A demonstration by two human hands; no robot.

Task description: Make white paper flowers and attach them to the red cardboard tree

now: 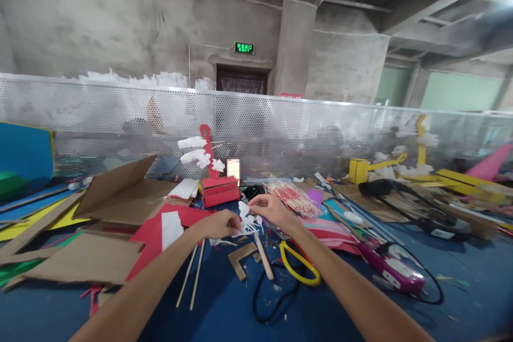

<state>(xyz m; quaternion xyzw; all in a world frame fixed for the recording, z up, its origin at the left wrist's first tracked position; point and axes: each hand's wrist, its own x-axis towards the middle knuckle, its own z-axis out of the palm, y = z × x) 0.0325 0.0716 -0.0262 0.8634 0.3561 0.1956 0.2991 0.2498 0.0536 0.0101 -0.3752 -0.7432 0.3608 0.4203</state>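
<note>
Left hand near right hand

Forearms cut by bottom edge; white pieces partly hidden.

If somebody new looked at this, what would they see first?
Probably the bright red box just beyond the hands, with a curly red strip rising above it and white flower shapes beside that strip. Next, the left hand and right hand at small white pieces in the middle. High on the grey wall, a green exit sign glows above a doorway.
</note>
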